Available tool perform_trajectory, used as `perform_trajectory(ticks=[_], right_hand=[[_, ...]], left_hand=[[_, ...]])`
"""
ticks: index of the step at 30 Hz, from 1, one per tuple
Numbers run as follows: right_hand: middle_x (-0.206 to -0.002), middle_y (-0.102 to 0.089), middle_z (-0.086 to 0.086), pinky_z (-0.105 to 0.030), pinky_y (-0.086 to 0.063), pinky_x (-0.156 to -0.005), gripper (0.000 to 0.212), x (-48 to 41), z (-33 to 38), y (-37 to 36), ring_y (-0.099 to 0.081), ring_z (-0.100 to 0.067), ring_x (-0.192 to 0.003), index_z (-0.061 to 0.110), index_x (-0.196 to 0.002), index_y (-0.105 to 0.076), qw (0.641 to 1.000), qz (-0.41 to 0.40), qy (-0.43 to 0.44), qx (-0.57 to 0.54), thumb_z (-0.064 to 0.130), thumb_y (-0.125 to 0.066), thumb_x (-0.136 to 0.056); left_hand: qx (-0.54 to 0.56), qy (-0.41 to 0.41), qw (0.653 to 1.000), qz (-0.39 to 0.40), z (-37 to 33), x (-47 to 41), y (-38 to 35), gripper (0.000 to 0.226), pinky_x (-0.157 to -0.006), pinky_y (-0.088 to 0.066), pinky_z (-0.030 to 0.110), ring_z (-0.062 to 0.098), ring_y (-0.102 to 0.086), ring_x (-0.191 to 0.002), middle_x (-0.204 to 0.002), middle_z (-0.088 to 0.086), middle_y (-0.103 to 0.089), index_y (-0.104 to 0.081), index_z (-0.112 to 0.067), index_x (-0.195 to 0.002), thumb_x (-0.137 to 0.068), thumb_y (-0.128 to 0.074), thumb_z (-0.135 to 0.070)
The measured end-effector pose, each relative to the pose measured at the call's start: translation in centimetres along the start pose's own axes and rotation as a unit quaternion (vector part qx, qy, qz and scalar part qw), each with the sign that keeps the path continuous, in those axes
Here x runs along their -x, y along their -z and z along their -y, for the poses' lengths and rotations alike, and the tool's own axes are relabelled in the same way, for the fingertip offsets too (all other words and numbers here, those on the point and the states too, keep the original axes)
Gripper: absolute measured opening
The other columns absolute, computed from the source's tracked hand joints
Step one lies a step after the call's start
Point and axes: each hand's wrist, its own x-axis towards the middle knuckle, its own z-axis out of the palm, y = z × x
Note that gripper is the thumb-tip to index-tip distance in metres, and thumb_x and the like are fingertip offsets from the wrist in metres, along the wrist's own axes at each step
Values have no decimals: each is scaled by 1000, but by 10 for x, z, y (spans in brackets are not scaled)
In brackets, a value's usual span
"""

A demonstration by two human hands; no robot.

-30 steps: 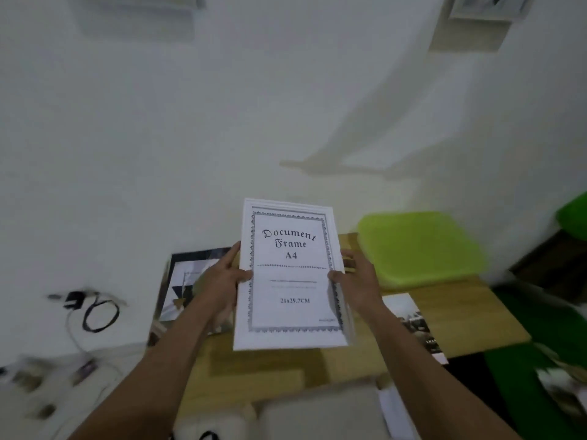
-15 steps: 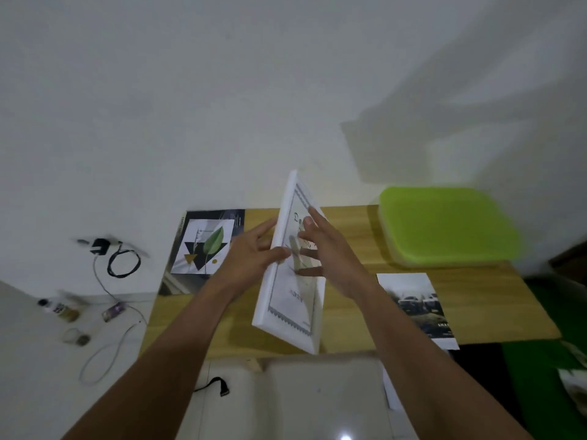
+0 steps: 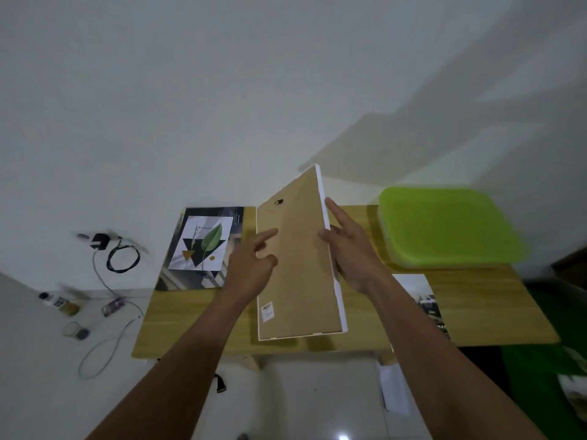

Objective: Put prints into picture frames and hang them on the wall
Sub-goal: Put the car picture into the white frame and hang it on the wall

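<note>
While a matt white wall (image 3: 190, 106) fills the upper half of the view, a rectangular table (image 3: 476, 306) of pale wood grain is seen pushed against its foot. A lime-green plastic box (image 3: 444, 227) with rounded corners is set on the table's far right end, close to the wall. The frame (image 3: 298, 265) is held in the air above the middle of the table, upright on its short side and turned so that its flat brown fibreboard back faces the camera, with a thin white moulding shown along the right and bottom edges. A glossy dark print (image 3: 203, 246) bearing a green leaf and black triangles lies flat on the far left corner, and a photo (image 3: 422, 293) with a white border lies at the near right, partly hidden by the right forearm. The right hand (image 3: 352, 255) pinches the frame's right edge, the thumb laid on the back and the forefinger stretched up along the moulding. The left hand (image 3: 247, 271) is placed at the left edge, forefinger and thumb resting on the board; whether its other fingers wrap the edge cannot be told. A looped black cable (image 3: 124, 258) and small bottles (image 3: 60, 303) are seen on the pale floor at the left. A small dark hook (image 3: 279, 202) is fixed near the board's top, and a little sticker (image 3: 267, 312) near its lower left corner.
</note>
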Motion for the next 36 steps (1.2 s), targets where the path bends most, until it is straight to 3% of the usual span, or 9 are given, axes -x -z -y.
perform_trajectory(ticks=[4,7,11,16,19,22,28,32,36], right_hand=[[-89,-73,0,-28,-53,-63,58,-3,-32,17,-67,-13,-73,38,-141,-47,998,-22,-38,-51,-3,-47,-100],[-98,-72,-9,-34,-54,-73,61,-7,-58,26,-65,-20,-78,36,-139,-51,992,-40,-70,-100,-7,-48,-96],[-99,-72,-11,-37,-54,-77,61,-17,-90,36,-64,-22,-80,33,-139,-52,986,-93,-108,-85,-8,-48,-94],[-96,-68,-8,-16,-47,-62,51,-32,-116,37,-64,-7,-76,19,-120,-65,971,-143,-123,148,-13,-41,-89],[-124,-53,-14,-25,-45,-91,66,-42,-128,31,-54,-25,-114,8,-150,-31,947,-106,-136,272,-3,-57,-91],[-143,-40,-12,-35,-33,-112,83,-51,-144,31,-40,-29,-133,3,-155,-12,925,-83,-130,348,2,-62,-89],[-142,-36,-16,-4,-29,-83,68,-55,-168,41,-46,-21,-115,-1,-150,-17,875,-36,-122,467,5,-54,-93],[-163,-4,-9,-43,-29,-116,70,-53,-188,50,-27,-36,-143,11,-155,-12,855,-14,-85,512,26,-50,-98],[-165,0,-11,-50,-10,-121,67,-55,-190,62,0,-29,-151,9,-156,-16,829,7,-75,555,37,-44,-102]], left_hand=[[-58,122,991,11,34,-13,8,70,-81,-40,26,21,-55,-108,-132,2,-52,-33,-23,-150,-89,-63,-7],[-39,186,979,75,56,-19,4,55,-60,-45,23,11,-56,-76,-114,0,-56,-41,-11,-144,-92,-60,-5],[21,206,972,109,96,-30,0,45,-61,-54,21,16,-69,-80,-104,4,-71,-60,-5,-127,-83,-66,8],[-5,172,982,80,128,-38,-15,48,-81,-58,39,24,-69,-91,-101,-1,-71,-64,-18,-119,-79,-69,8],[-87,107,988,65,140,-40,-27,51,-85,-54,36,24,-66,-92,-95,-7,-65,-62,-21,-121,-76,-74,1],[-139,86,985,48,149,-47,-38,50,-83,-51,33,24,-64,-90,-100,-1,-67,-63,-13,-120,-73,-79,-7],[-211,77,973,51,164,-61,-48,46,-82,-48,33,26,-60,-93,-104,9,-63,-67,-11,-110,-68,-85,-19],[-270,29,960,71,165,-70,-45,58,-90,-46,37,28,-56,-103,-111,9,-59,-61,-14,-121,-71,-84,-30],[-350,-28,928,126,171,-86,-38,94,-117,-24,41,29,-25,-143,-155,11,-30,-26,-11,-152,-79,-75,-43]])
